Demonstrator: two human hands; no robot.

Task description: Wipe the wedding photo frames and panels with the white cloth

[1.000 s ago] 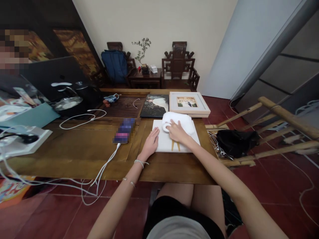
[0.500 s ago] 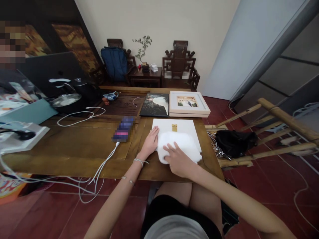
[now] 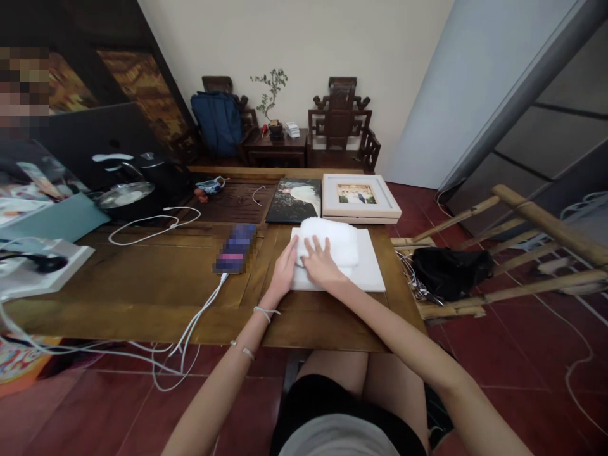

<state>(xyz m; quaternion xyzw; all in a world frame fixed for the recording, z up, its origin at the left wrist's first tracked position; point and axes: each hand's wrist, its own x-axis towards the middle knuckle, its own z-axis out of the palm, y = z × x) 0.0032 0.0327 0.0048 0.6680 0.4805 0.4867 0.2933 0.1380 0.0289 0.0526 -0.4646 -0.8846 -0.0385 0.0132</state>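
- The right hand [image 3: 319,261] lies flat, fingers spread, pressing down on a white cloth [image 3: 330,240]; it grips nothing, only bears on the near left edge of the cloth.
- The left hand [image 3: 284,271] rests open, fingers together, against the left edge of a white panel [image 3: 368,269], its fingertips touching the cloth's left end; it holds nothing.
- The cloth sits bunched on the far half of the panel, which lies flat on the wooden table [image 3: 142,278] directly in front of the seated person.
- Just beyond the panel, a white frame [image 3: 361,197] with a small photo lies flat, its near edge close to the cloth; a dark print [image 3: 294,200] lies beside it to the left.
- Left of the left hand, a phone [image 3: 236,248] rests on the table with a white cable [image 3: 199,320] running from its near end over the table edge.
- Further left: a looped white cord [image 3: 147,227], a black kettle [image 3: 156,174], a steel lid [image 3: 126,192] and a teal folder [image 3: 57,218].
- Thin bracelets circle the left wrist.
- To the right of the table, a black bag [image 3: 449,271] lies on a bamboo chair [image 3: 532,253].
- Against the far wall stand two carved chairs, one with a blue backpack [image 3: 217,123], and a small plant [image 3: 272,95] on a low table between them.
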